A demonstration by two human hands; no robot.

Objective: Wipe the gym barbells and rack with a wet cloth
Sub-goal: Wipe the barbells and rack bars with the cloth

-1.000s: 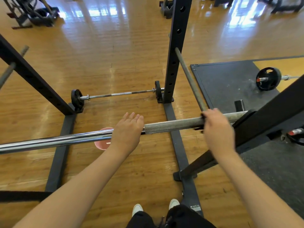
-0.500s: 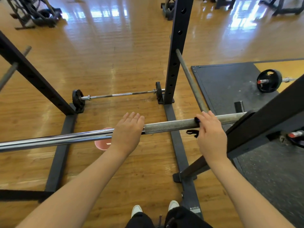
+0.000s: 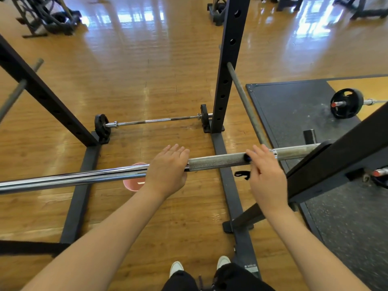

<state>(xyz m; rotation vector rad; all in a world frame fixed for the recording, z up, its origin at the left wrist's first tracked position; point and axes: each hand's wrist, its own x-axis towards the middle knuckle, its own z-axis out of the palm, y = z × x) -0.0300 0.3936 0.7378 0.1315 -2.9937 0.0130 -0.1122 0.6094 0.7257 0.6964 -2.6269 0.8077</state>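
Two hands are on the barbell (image 3: 216, 161), which lies across the rack (image 3: 340, 156) at about waist height. The left hand (image 3: 165, 171) rests flat on top of the bar where the polished sleeve meets the rough grey part; its fingers are straight and together, and they hold nothing. The right hand (image 3: 266, 175) lies over the bar close to the rack arm, fingers mostly extended. A dark cloth (image 3: 243, 174) shows under it: a small end hangs below the bar and a bit appears at the fingertips. I cannot tell how firmly the palm presses the cloth, because the hand hides it.

I judge that the step in hand is wiping the rough part of the bar. To do it well, the right hand should wrap the cloth all around the bar, not only on top, and slide in long strokes toward the left hand. The left hand should press down so that the bar does not roll. The loose end should be gathered in, so it does not drag. A pink bucket (image 3: 134, 183) stands on the floor below the bar, near for wetting the cloth again.
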